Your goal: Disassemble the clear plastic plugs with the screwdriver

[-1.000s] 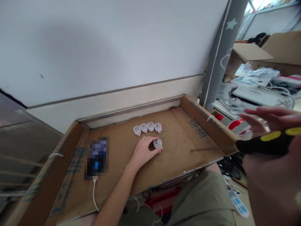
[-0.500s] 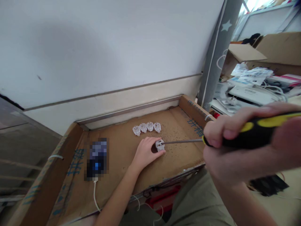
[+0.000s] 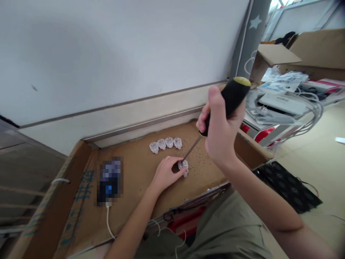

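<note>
Left hand (image 3: 165, 173) pins a white plug (image 3: 183, 166) flat on the cardboard-lined bench (image 3: 140, 201), fingers curled round it so it can't spin or slide. Right hand (image 3: 219, 135) is closed tight on a screwdriver (image 3: 229, 99), handle up, shaft slanting down-left w/ tip on the plug top, angled to bear into it. Four more plugs (image 3: 165, 144) sit in a row just beyond, out of the way. Phone (image 3: 109, 181) lies to the left, cable trailing near.
</note>
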`<control>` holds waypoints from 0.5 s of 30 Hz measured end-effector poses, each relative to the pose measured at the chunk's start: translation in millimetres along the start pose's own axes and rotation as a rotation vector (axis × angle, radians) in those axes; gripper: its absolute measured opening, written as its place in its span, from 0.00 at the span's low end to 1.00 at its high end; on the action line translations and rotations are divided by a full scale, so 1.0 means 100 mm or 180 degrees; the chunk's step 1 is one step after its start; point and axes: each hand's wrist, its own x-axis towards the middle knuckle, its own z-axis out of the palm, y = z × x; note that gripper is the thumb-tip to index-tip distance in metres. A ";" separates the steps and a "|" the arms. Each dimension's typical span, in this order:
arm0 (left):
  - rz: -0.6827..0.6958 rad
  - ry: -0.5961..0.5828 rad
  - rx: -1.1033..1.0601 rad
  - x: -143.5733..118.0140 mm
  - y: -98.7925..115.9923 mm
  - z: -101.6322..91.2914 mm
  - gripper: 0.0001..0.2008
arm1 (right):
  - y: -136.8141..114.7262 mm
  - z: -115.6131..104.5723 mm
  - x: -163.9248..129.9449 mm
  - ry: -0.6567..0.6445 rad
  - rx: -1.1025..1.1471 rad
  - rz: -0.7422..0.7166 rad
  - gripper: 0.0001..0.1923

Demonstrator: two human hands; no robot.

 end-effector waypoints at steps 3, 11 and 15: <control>0.0081 0.0062 -0.0032 0.01 0.00 0.00 0.17 | -0.02 0.02 0.05 -0.0157 -0.0209 0.0005 0.11; 0.0122 0.0097 -0.0108 0.01 -0.02 0.03 0.17 | 0.05 0.04 0.03 0.0066 0.0766 -0.0174 0.17; 0.0163 0.0111 -0.0123 0.02 -0.03 0.03 0.16 | 0.16 0.05 0.11 0.0264 0.0710 -0.0201 0.19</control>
